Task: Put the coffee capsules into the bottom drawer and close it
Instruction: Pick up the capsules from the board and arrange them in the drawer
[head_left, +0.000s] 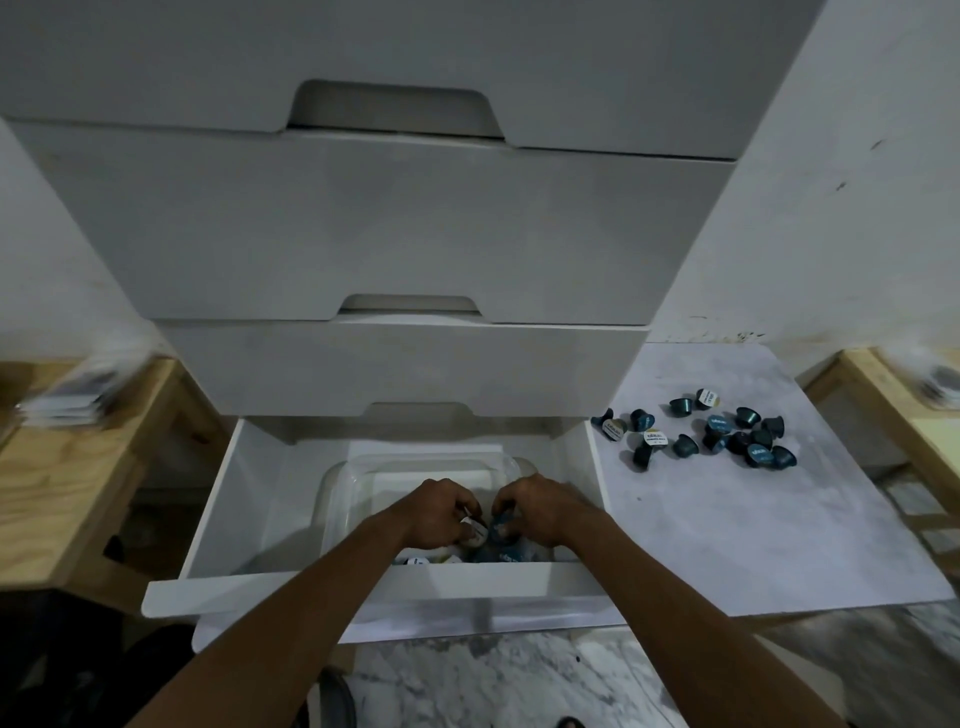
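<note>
Hands both down inside the bottom drawer (218, 512), which stands pulled out toward the near side. Left hand (441, 512): fingers curled, pinching a white-lidded capsule (475, 531). Right hand (543, 506): fingers curled round a dark blue capsule (503, 526). The two hands sit just beside each other over a clear plastic tub (340, 486) in the drawer. Loose capsules (417, 561) lie in the tub's near end, partly hidden by the drawer front. Scattered capsules (727, 435), dark blue, some lids up, lie on a pale board (727, 540) right of the drawer. White drawer unit (389, 218) above, upper drawers pushed in. Wooden benches (62, 493) far left and far right.
</note>
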